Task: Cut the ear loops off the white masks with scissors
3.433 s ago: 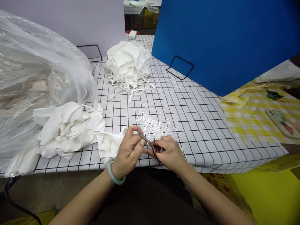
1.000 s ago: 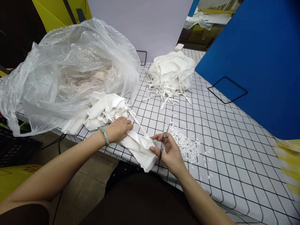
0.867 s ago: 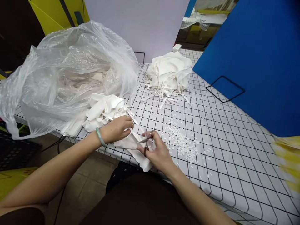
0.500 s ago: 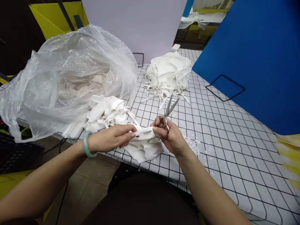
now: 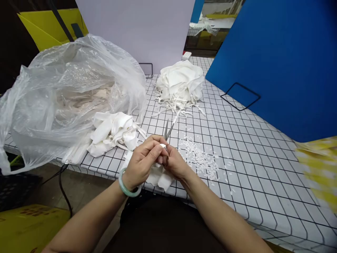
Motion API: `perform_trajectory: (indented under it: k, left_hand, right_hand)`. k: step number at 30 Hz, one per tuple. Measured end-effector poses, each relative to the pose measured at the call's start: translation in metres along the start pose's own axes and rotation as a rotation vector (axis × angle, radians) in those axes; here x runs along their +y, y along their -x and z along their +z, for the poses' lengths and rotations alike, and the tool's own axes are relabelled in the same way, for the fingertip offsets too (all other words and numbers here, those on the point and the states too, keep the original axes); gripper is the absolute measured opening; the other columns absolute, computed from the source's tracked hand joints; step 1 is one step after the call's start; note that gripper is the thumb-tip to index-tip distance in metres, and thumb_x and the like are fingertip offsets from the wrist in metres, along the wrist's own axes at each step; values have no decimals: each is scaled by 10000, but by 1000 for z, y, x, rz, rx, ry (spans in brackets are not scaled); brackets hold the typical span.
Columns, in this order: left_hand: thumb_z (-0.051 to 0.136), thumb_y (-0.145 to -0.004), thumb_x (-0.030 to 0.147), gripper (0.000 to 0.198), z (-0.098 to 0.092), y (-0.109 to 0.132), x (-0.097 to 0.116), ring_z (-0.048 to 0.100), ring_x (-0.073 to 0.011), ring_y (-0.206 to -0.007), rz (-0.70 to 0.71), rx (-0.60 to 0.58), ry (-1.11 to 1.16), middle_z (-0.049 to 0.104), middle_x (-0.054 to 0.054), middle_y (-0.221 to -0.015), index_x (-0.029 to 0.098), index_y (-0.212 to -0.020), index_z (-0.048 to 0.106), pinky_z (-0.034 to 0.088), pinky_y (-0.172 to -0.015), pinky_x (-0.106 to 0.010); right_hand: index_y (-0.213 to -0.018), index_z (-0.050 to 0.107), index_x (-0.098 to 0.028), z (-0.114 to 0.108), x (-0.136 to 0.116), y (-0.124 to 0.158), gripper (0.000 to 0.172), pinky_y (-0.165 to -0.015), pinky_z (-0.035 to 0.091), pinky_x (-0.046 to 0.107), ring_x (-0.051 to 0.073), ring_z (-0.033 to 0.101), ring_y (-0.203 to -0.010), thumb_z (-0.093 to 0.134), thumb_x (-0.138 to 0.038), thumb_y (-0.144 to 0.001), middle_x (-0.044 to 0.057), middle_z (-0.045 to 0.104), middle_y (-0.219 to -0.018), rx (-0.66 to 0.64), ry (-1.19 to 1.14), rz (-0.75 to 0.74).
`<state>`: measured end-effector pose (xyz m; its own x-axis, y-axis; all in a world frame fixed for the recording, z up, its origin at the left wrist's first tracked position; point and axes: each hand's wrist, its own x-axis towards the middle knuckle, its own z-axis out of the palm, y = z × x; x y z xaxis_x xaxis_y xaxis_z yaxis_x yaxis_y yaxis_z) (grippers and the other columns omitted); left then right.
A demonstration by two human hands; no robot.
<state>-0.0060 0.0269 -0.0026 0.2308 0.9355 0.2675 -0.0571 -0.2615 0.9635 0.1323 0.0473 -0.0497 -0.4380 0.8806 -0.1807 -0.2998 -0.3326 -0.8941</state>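
Observation:
My left hand (image 5: 143,160) pinches a folded edge of white fabric (image 5: 162,179), close against my right hand. Scissors (image 5: 168,130) stick up from my right hand (image 5: 175,161), their blades a little apart and pointing away from me. The scissors' handles are hidden by my fingers. Below both hands the rest of the fabric hangs at the table's front edge. A crumpled heap of white fabric pieces (image 5: 114,130) lies to the left of my hands. Farther back sits a larger pile of white fabric (image 5: 181,82) with narrow strips at its front.
A big clear plastic bag (image 5: 31,105) with pale cloth inside stands at the left. Small white snippets (image 5: 200,158) are scattered on the checked tablecloth (image 5: 252,175) to the right. Blue (image 5: 276,63) and pale lilac panels (image 5: 137,31) stand behind.
My left hand has moved right, up against my right hand. The fabric edge is bunched between them, and the scissors have come lower and left. The view has shifted slightly right.

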Motion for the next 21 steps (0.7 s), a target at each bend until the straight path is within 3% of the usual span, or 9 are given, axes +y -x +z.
perform_trajectory:
  k: [2,4,7,10,15,21]
  left_hand:
    - [491,-1022,314,302,8,3,-9,592,-233,-990,21,55,-15,544,-62,-743,182,-820,673,516,-724,-319]
    - [506,-1018,301,289,12,7,-15,564,-237,-1041,66,83,-72,509,-45,-687,189,-814,678,506,-840,-352]
    - [548,-998,319,292,18,11,-18,553,-241,-1079,84,91,-119,575,-74,-823,186,-781,691,498,-915,-385]
    - [559,-989,348,294,23,16,-23,548,-261,-1111,64,65,-100,592,-92,-862,187,-792,708,522,-870,-383]
    - [530,-1001,330,282,30,21,-28,517,-273,-1135,105,20,-114,558,-71,-717,208,-824,712,479,-947,-417]
    - [488,-1006,252,239,31,23,-27,474,-265,-1149,152,-36,-183,579,-70,-750,220,-870,682,450,-964,-415]
  right_hand:
    - [-869,548,-243,-9,-5,13,481,-653,484,300,153,550,-675,847,-541,-638,-35,554,-746,67,132,-36]
    - [-871,572,-240,-21,-15,31,395,-723,487,327,181,568,-776,774,-554,-742,-5,578,-824,134,364,-104]
    - [-857,627,-244,-36,-27,58,332,-799,477,393,233,572,-863,737,-550,-792,33,619,-862,185,754,-212]
    - [-818,650,-250,-42,-29,78,334,-740,474,409,243,562,-790,814,-526,-724,39,634,-782,219,1009,-298]
    - [-673,587,-246,-41,-26,92,363,-681,461,391,211,561,-678,812,-526,-727,18,619,-666,228,1128,-321]
    - [-761,638,-254,-40,-26,97,274,-687,428,398,198,559,-619,796,-478,-752,-8,616,-571,210,1121,-333]
